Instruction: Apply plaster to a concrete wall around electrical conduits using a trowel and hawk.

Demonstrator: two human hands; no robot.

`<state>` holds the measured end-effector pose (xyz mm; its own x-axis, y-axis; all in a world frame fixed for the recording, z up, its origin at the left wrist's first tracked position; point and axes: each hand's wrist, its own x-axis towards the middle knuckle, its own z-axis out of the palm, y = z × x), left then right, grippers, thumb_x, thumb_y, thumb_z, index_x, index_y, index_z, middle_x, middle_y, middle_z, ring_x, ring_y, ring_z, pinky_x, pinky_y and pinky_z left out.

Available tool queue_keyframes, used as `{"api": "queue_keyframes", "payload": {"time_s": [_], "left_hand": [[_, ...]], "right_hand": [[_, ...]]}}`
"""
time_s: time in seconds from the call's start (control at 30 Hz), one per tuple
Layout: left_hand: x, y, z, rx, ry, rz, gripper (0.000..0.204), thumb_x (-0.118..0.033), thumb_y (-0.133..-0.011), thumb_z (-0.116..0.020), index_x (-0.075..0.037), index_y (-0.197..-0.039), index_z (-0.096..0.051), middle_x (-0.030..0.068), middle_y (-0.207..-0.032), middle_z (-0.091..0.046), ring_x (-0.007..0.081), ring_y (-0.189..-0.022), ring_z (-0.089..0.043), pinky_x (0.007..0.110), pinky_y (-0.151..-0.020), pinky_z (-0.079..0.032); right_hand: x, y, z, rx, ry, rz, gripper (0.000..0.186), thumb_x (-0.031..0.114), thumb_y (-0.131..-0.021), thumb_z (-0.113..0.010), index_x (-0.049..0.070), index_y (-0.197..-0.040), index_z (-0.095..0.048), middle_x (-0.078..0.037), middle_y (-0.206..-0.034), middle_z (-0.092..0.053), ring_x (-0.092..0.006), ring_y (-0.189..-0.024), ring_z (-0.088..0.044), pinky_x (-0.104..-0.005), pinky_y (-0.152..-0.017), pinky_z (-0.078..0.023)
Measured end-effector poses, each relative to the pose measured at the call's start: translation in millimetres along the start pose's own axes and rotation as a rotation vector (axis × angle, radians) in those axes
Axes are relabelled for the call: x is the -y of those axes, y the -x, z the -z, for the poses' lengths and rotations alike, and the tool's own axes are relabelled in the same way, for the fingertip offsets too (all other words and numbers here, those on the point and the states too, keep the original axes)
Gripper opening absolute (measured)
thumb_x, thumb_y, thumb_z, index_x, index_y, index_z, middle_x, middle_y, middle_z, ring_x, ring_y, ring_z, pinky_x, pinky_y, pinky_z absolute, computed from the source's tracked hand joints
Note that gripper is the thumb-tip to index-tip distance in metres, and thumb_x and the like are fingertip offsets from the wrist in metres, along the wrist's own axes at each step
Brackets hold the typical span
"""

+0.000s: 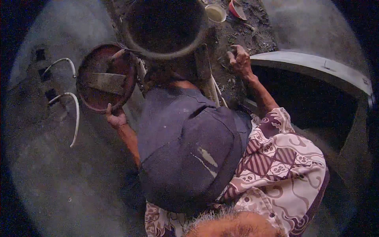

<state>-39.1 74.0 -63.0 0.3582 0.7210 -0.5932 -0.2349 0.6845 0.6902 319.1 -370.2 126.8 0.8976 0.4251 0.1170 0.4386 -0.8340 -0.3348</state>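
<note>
My left hand (116, 117) grips the lower rim of a round reddish-brown shallow pan (104, 98), held tilted at the left. A flat grey piece and a short rod-like piece lie across its inside. My right hand (240, 61) is raised over dark, crumbly ground (258, 35), its fingers bent but apart, with nothing visible in them. A large dark round vessel (166, 27) stands between and beyond my hands. Below it, pale sticks (215, 93) lean beside a dark upright piece.
A pale bowl (215, 12) and a red container (237, 8) sit at the top. Two curved white pipes (73, 118) come from holes in the grey surface (43, 166) at the left. A pale curved ledge (300, 59) borders a dark opening at the right.
</note>
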Motion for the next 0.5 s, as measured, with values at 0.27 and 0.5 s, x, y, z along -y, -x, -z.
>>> {"api": "queue_keyframes", "payload": {"time_s": [0.27, 0.5], "left_hand": [[-25, 63, -78, 0.003, 0.278, 0.027, 0.028, -0.008, -0.082, -0.064, -0.001, -0.109, -0.06, 0.0124, -0.104, -0.06, 0.0271, -0.091, -0.059, 0.043, -0.079, -0.052], [-19, 31, -25, -0.068, 0.251, 0.041, 0.038, -0.004, -0.079, -0.065, -0.003, -0.116, -0.056, 0.0082, -0.107, -0.061, 0.0269, -0.095, -0.06, 0.04, -0.085, -0.051]], "right_hand": [[17, -83, 6, -0.097, -0.058, 0.085, 0.032, 0.017, -0.084, -0.065, 0.0, -0.109, -0.056, -0.019, -0.087, -0.065, -0.0334, -0.076, -0.065, -0.0398, -0.07, -0.051], [126, -213, 2, -0.182, -0.104, 0.375, 0.025, 0.012, -0.082, -0.063, 0.002, -0.104, -0.056, -0.024, -0.1, -0.06, -0.0391, -0.092, -0.06, -0.044, -0.076, -0.049]]}}
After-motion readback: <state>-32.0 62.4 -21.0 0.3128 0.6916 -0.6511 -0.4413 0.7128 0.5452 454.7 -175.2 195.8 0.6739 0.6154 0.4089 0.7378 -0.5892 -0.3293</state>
